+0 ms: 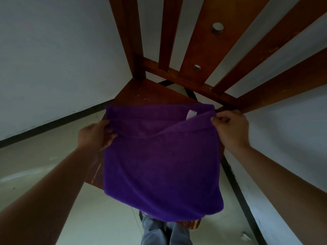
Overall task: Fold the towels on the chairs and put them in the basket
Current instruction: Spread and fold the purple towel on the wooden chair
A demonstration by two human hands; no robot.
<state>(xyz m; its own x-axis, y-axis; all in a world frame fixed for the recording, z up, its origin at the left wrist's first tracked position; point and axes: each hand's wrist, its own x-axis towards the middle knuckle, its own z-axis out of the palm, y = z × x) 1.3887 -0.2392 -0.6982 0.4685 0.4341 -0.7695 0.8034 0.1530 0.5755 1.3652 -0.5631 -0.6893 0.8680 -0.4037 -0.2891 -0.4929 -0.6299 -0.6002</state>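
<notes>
A purple towel (162,167) lies spread over the seat of a brown wooden chair (141,92), with its near edge hanging over the seat's front. A small white label shows near its far edge. My left hand (98,134) grips the towel's left edge, and my right hand (230,128) pinches the upper layer's right corner. That upper layer is lifted a little, with the lower layer showing behind it. No basket is in view.
The chair's slatted wooden back (203,50) rises right in front of me, close to white walls (53,59) that meet in a corner. Pale floor tiles (44,165) lie to the left. My trouser legs (164,234) show below the seat.
</notes>
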